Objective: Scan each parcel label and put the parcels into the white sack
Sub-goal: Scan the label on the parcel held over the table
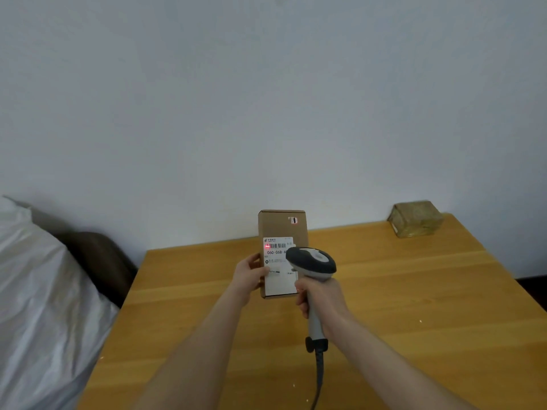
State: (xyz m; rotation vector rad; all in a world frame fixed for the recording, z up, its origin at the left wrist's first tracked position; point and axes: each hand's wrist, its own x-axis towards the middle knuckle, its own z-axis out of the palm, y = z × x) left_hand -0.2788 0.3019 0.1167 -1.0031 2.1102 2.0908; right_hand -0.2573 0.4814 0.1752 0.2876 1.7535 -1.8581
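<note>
My right hand (321, 297) grips the scanner (313, 260) handle above the bench (414, 306); my left hand (250, 275) holds a cardboard parcel (281, 227) upright there, red light on its label (276, 253). The white sack (44, 291) lies left of the bench. A taped parcel (416, 219) sits at the bench's far right corner.
</note>
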